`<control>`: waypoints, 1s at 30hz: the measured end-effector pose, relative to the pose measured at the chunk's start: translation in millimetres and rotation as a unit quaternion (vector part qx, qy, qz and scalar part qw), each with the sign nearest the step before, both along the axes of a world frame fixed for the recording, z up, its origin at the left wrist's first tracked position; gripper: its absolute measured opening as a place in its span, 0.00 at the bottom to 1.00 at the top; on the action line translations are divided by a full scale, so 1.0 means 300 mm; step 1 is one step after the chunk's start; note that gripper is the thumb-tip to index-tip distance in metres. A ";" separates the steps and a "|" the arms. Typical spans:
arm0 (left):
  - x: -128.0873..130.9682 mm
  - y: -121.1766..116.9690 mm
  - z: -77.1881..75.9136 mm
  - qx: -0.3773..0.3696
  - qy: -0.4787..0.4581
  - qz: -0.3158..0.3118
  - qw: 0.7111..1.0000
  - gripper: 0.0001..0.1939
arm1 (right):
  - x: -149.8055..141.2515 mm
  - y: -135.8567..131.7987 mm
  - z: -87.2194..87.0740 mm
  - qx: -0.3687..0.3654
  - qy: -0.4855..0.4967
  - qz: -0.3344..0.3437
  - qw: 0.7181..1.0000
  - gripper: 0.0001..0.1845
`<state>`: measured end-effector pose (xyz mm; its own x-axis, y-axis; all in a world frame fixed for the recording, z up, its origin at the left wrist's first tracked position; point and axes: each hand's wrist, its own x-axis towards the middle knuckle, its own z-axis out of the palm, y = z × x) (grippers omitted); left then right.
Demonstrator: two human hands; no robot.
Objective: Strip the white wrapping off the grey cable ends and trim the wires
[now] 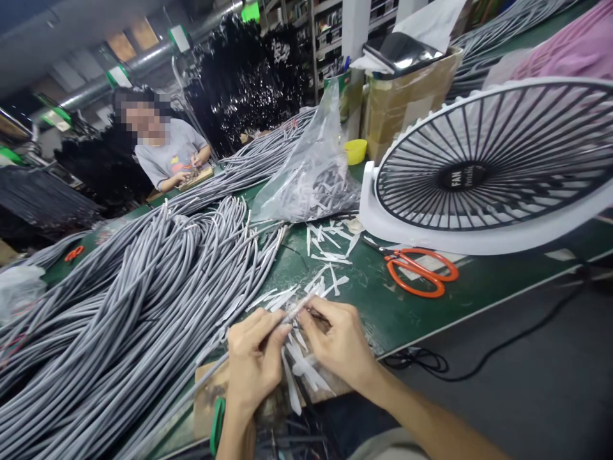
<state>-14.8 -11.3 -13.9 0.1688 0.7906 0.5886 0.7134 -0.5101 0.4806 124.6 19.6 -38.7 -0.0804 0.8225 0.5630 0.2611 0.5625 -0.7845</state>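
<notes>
My left hand pinches the end of a grey cable between thumb and forefinger, low in the middle of the view. Close beside it, my right hand is closed with its fingertips at the cable's tip; what exactly sits in them is too small to make out. White strips lie around and below both hands, and more white strips are scattered farther back on the table. A thick bundle of grey cables fills the left side. Orange-handled scissors lie to the right of my hands.
A white fan stands at the right on the green table. Behind the strips are a clear plastic bag, a yellow cup and a cardboard box. Across the table sits another person.
</notes>
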 end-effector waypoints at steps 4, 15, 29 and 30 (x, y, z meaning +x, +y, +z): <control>0.003 -0.001 0.003 -0.048 -0.068 0.031 0.996 0.10 | 0.003 0.006 0.000 0.036 0.018 0.003 0.999 0.13; 0.010 0.004 0.020 -0.202 -0.229 0.075 0.949 0.26 | -0.002 0.016 -0.009 0.022 0.042 0.057 0.997 0.13; 0.023 0.014 0.021 -0.222 -0.231 0.083 0.944 0.21 | 0.000 0.013 -0.001 0.172 0.003 0.043 0.984 0.13; 0.022 0.014 0.019 -0.220 -0.238 0.089 0.942 0.21 | -0.001 0.014 -0.003 0.192 -0.008 0.043 0.980 0.13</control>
